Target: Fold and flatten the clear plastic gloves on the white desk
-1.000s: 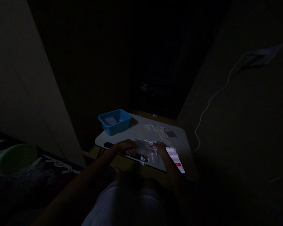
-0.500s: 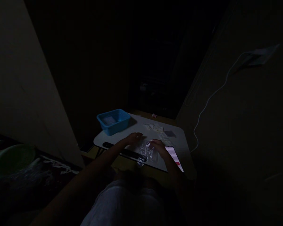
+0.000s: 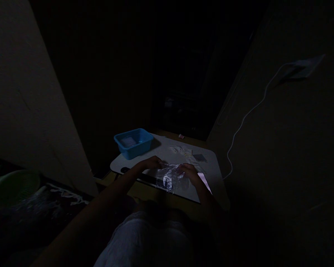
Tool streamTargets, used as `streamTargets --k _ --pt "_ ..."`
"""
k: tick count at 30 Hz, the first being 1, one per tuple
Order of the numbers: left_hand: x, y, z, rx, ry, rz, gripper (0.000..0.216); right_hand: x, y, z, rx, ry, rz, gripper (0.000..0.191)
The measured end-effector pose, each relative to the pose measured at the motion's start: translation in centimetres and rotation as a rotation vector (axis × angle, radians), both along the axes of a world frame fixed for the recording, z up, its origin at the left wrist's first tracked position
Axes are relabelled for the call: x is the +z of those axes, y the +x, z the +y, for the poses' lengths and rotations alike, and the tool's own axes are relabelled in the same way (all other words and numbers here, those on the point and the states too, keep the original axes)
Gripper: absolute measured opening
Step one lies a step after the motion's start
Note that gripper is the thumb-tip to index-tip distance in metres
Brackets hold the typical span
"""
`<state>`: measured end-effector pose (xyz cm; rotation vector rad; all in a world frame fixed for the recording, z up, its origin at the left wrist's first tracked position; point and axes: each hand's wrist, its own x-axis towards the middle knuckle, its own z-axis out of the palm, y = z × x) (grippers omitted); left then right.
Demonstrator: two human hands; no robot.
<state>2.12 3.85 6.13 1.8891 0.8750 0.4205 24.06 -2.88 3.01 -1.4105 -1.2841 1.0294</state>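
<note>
A clear, shiny plastic bag (image 3: 169, 177) is stretched between my two hands over the near side of a white table (image 3: 158, 150). My left hand (image 3: 153, 162) is closed on its upper left edge. Pinching the upper right edge is my right hand (image 3: 187, 170). The bag hangs down toward the table's front edge, with light glinting on its folds. Under my right forearm lies a lit phone (image 3: 205, 181), partly covered. The room is dark, so fine finger detail is hard to make out.
A blue plastic basin (image 3: 136, 151) holding a pale flat packet stands at the table's back left. Several small pale packets (image 3: 180, 150) and a grey flat piece (image 3: 199, 158) lie at the back right. A white cable (image 3: 245, 118) hangs along the right wall. A green tub (image 3: 15, 188) sits at far left.
My left hand has moved slightly left and taken hold of the bag's edge. The bag, crumpled near my right hand before, is now spread out between both hands.
</note>
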Motion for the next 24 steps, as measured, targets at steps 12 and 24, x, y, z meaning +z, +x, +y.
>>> streamTargets --k 12,24 --pt "0.2 0.9 -0.4 0.02 -0.07 -0.084 0.006 0.5 -1.2 0.5 0.006 -0.022 0.054 0.028" --pt "2.0 0.0 -2.1 -0.053 -0.174 -0.058 0.016 1.1 -1.4 0.0 0.071 -0.071 0.138 0.029"
